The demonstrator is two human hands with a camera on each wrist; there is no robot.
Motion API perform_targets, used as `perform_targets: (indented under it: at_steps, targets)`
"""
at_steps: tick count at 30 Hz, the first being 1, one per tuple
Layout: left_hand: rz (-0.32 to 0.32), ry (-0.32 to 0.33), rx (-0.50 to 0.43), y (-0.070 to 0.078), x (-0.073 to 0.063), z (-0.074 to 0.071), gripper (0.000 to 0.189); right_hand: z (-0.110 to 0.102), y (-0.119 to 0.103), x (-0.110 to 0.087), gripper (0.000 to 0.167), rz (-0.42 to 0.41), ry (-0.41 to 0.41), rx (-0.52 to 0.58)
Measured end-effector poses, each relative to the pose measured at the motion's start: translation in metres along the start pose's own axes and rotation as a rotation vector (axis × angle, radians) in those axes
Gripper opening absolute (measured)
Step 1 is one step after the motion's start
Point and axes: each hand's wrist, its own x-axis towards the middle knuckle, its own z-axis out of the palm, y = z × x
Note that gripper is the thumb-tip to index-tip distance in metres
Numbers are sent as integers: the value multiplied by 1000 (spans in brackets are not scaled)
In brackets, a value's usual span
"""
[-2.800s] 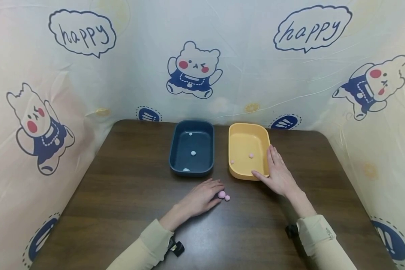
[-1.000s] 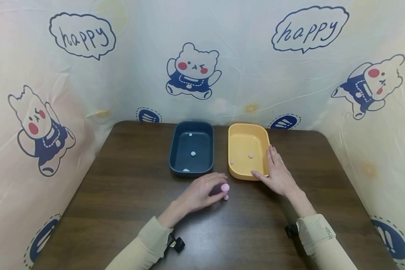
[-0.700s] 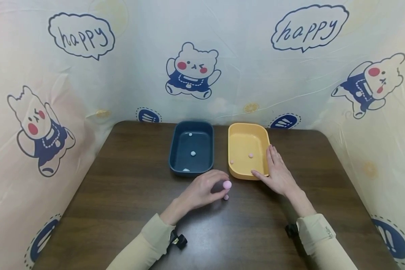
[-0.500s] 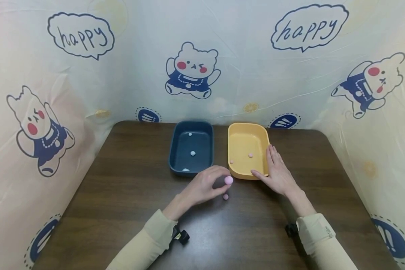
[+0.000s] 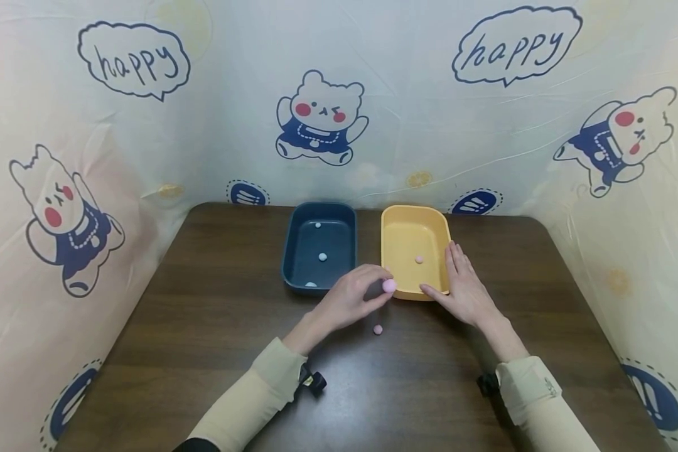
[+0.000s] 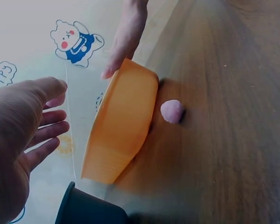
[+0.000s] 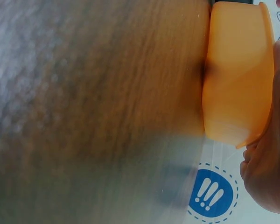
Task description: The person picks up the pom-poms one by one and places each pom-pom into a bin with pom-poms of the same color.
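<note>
My left hand [image 5: 347, 295] pinches a pink ball [image 5: 389, 286] between thumb and fingertips, right at the near left corner of the yellow bin [image 5: 415, 233]. A smaller pink ball [image 5: 378, 329] lies on the table below that hand; in the left wrist view this lumpy ball [image 6: 171, 111] sits beside the bin's near wall. My right hand [image 5: 470, 300] rests against the bin's near right corner, fingers straight along the side and thumb at the near rim. Inside the bin a small pink ball [image 5: 419, 259] shows; the left hand hides the left corner.
Left of the yellow bin stands a dark blue bin [image 5: 330, 238] with a few pale balls, one being this white ball [image 5: 322, 257]. Both bins are at the far side of the brown table [image 5: 231, 301], in front of a printed curtain [image 5: 407, 113].
My left hand has picked the larger pink ball off the table and carried it up and right to the yellow bin's near rim. The right hand has stayed put.
</note>
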Motion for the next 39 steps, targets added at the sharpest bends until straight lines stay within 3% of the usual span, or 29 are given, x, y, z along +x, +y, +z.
perform_targets:
  at_steps: [8, 16, 26, 39]
  targets:
    - [-21, -21, -12, 0, 12, 9, 32, 1, 2, 1, 122, -3, 4, -5]
    - [-26, 9, 31, 0, 27, 11, 30, 1, 3, 1, 122, -12, 11, -6]
    - [-73, -27, 28, -6, 38, 22, 28, 1, 3, 0, 121, -17, 16, -4]
    - [-83, -1, 78, -10, 45, 32, 27, 0, 1, 1, 122, -4, -1, -13]
